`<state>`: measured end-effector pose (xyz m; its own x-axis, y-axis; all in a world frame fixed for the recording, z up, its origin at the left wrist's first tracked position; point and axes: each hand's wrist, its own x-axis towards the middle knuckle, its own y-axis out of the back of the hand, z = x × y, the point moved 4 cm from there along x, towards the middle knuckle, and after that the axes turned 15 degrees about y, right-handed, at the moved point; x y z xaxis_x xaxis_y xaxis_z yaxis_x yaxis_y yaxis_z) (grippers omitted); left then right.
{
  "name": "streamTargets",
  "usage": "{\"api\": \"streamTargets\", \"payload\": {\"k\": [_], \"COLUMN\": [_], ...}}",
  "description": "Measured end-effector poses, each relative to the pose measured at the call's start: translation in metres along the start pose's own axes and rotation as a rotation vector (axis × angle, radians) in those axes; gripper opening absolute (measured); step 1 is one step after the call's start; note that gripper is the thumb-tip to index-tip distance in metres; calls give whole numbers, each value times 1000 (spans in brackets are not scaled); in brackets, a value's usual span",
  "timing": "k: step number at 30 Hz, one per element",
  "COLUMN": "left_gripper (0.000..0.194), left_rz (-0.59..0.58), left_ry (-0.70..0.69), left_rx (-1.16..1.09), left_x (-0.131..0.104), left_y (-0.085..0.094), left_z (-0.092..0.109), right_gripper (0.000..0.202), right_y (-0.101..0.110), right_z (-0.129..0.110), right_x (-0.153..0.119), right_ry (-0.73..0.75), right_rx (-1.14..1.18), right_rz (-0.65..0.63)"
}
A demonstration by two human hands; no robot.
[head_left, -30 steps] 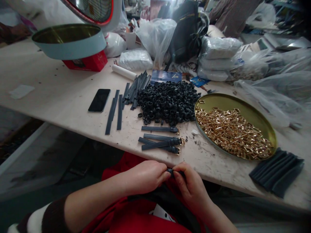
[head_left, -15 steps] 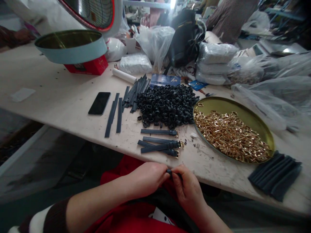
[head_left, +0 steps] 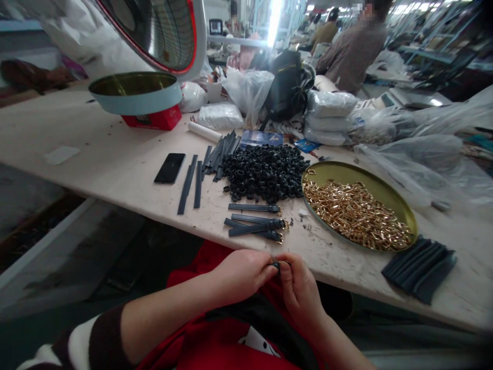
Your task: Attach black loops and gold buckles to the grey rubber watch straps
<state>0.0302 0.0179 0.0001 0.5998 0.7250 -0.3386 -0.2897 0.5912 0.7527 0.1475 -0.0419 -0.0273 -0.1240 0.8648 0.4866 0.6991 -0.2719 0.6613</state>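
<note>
left hand [head_left: 244, 273] and right hand [head_left: 300, 282] meet, pinching a dark piece [head_left: 276, 265].

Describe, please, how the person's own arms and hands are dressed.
The left sleeve is dark brown with broad white bands, leaving much of the left forearm bare. The left hand and right hand wear no gloves; the right forearm shows no sleeve.

Bright tube light [head_left: 275, 23] beyond a long pale worktable [head_left: 111, 164].

Smartphone [head_left: 170, 168]: you see it left of centre.
Black backpack [head_left: 284, 87]: upper centre of your view.
Red box [head_left: 166, 118]: upper left.
</note>
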Motion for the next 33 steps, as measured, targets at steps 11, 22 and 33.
{"api": "streamTargets", "payload": {"k": [11,22,33], "left_gripper": [81,19,24], "left_rz": [251,251,620], "left_ry": [-53,-139,391], "left_rx": [513,617,450], "left_x": [68,81,43], "left_y": [33,21,137], "left_z": [-60,-43,-157], "right_gripper": [37,50,54], "right_y": [-23,-60,-41], "right_z": [71,86,116], "right_x": [72,50,23], "right_ry": [-24,-84,113], "right_rx": [-197,-23,-375], "right_rz": [-15,34,-91]}}
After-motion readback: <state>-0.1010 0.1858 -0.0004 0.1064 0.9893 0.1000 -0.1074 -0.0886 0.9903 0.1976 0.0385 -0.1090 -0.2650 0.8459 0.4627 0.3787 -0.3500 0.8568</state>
